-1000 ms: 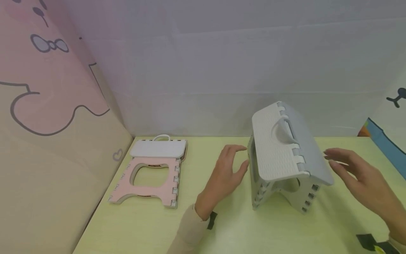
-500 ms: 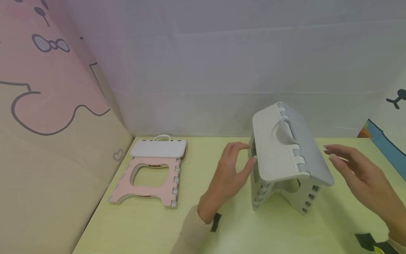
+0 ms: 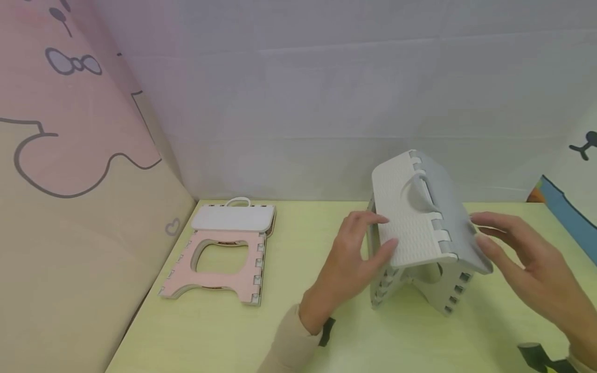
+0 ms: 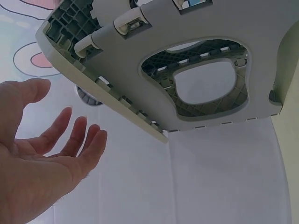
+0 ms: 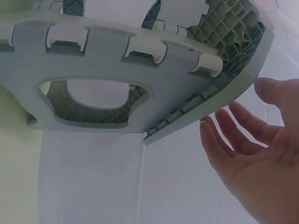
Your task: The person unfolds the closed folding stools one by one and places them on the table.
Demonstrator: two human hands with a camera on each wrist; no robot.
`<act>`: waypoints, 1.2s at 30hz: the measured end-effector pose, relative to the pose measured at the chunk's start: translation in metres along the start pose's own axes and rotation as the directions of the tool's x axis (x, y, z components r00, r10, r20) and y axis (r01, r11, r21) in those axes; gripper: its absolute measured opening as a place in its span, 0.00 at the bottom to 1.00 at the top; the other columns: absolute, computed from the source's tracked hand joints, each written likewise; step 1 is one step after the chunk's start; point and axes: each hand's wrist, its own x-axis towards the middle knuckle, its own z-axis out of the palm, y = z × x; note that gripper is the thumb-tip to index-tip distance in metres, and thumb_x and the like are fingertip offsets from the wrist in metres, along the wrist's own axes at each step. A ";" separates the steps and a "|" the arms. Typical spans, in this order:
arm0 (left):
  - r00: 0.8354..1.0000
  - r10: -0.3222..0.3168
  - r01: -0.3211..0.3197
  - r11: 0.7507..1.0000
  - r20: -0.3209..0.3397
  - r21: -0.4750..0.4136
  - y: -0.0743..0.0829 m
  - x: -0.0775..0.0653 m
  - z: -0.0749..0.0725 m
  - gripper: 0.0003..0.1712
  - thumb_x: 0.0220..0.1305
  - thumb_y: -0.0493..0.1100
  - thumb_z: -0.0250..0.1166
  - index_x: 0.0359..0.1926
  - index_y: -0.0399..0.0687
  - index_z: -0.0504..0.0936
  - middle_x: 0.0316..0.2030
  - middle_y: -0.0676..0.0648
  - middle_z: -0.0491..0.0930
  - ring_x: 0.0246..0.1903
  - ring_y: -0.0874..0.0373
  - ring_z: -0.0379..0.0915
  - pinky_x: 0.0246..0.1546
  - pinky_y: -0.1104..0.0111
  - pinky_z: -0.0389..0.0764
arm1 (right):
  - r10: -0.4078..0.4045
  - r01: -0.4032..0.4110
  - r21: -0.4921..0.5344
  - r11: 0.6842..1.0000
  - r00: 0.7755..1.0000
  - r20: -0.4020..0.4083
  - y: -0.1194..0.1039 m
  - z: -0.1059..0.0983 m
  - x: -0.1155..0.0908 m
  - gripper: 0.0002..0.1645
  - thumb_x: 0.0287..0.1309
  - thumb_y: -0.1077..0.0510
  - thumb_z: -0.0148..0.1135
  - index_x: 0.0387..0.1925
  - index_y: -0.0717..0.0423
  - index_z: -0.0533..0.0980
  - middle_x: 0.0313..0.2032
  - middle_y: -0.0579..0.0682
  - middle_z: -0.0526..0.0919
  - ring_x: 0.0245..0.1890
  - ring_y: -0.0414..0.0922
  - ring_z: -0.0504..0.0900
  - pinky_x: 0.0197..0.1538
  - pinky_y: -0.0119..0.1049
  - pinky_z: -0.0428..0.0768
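Note:
A white and grey folding step stool (image 3: 404,223) stands partly unfolded on the table in the head view. Its two seat halves slope down like a roof, with a strap handle (image 3: 422,191) at the ridge. My left hand (image 3: 342,264) hovers beside the white half, thumb and fingers spread. In the left wrist view a gap shows between that hand and the panel edge (image 4: 103,100). My right hand (image 3: 529,269) is at the grey half, fingertips right at its outer edge, loosely bent. The right wrist view shows the stool's leg panel (image 5: 107,65) with its oval opening from below.
A folded pink stool (image 3: 224,282) with a white top lies flat at the table's left. Behind the table (image 3: 317,223) rises a pale wall sheet (image 3: 326,103). A cartoon-printed sheet (image 3: 84,233) borders the left side.
My left hand has moved right and now overlaps the white half in the head view. My right hand has shifted slightly left to the grey half. The stool has stayed nearly still.

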 end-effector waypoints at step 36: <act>0.981 0.134 -0.146 0.986 0.138 0.080 0.007 -0.001 0.006 0.27 0.64 0.45 0.74 0.62 0.42 0.82 0.60 0.40 0.74 0.61 0.52 0.71 0.60 0.78 0.72 | -0.084 0.085 -0.030 0.996 0.995 0.053 -0.003 0.005 -0.006 0.40 0.49 0.81 0.70 0.65 0.61 0.76 0.68 0.48 0.75 0.70 0.33 0.68 0.63 0.16 0.66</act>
